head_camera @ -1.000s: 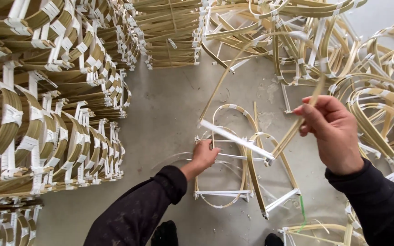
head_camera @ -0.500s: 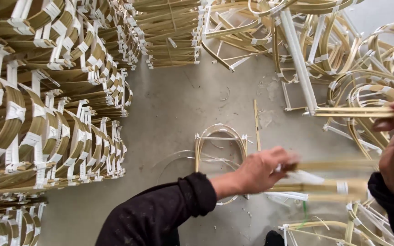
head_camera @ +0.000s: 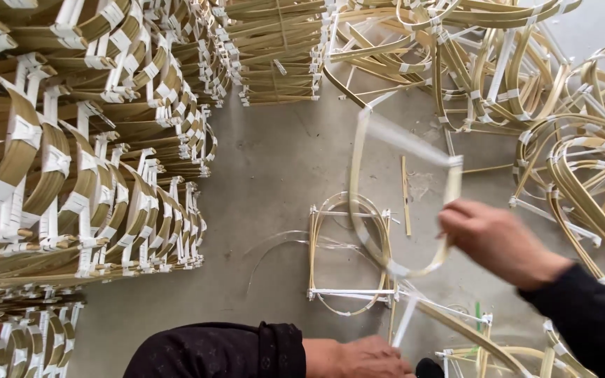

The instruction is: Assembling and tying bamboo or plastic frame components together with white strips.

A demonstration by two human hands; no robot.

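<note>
Nearest the camera, at the bottom edge, the left hand [head_camera: 358,358] is seen knuckles-up, dark sleeve pushed to the wrist. A thin white strip [head_camera: 405,320] rises from just beside it; whether the fingers are closed on that strip cannot be told, as they are cut off by the frame.

Above and to the right, the right hand [head_camera: 493,241] is held palm-down, forearm coming in from the lower right, fingers pinched shut on the right side of a bent bamboo loop frame [head_camera: 363,183], which is blurred with motion and held in the air above the concrete floor [head_camera: 274,168].

The loop is judged light, springy, thin-walled; likely to flex or split if squeezed across the bow. Best taken at the taped joints or the straight side, as is done here.

Below it, a finished frame [head_camera: 348,292] lies flat on the floor. Further out, stacked frames [head_camera: 71,175] are banked left and loose ones [head_camera: 582,161] are heaped right.
</note>
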